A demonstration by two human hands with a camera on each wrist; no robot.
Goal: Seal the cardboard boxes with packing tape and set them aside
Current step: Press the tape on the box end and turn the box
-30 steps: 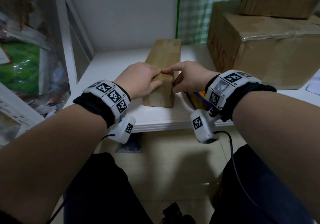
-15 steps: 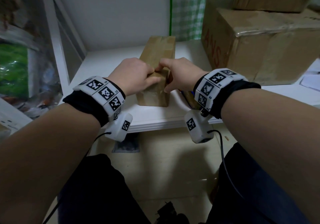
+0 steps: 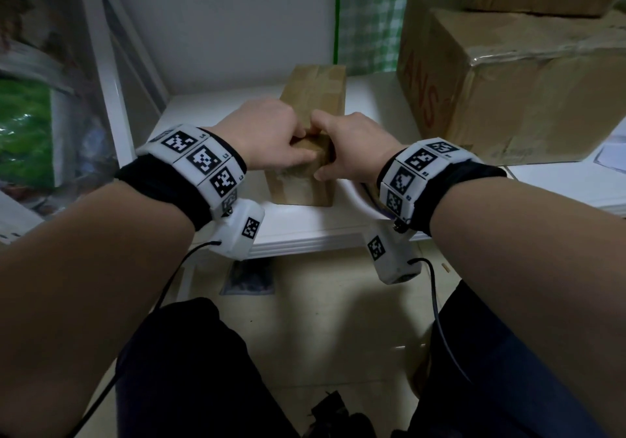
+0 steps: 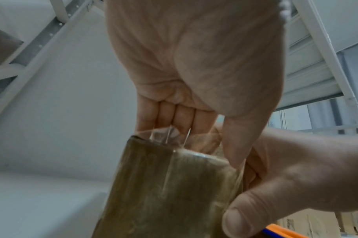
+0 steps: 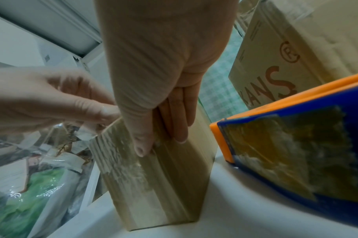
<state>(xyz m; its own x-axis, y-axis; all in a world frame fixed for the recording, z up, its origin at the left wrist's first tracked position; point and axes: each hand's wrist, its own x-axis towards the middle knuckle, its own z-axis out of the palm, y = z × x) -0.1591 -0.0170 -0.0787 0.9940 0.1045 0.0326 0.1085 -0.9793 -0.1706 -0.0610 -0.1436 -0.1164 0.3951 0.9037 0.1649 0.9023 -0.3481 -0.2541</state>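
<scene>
The narrow cardboard box (image 3: 306,146) lies on the white shelf (image 3: 305,224) with its long axis running straight away from the person, its near end square to the body and directly between the two wrists. Both hands meet on that near top edge — the left hand (image 3: 267,136) from the left side, fingers curled over the top and thumb down the front face, pinching a loose flap of clear packing tape (image 4: 170,133); the right hand (image 3: 352,148) from the right, fingers laid fairly straight and pressing the tape flat against the end face. Neither is nearer; they touch above the box's corner. Smoothing the tape down looks like the step in hand. Large boxes (image 3: 528,75) stand to the right, a blue-and-orange tape dispenser (image 5: 296,136) just beside the box.
</scene>
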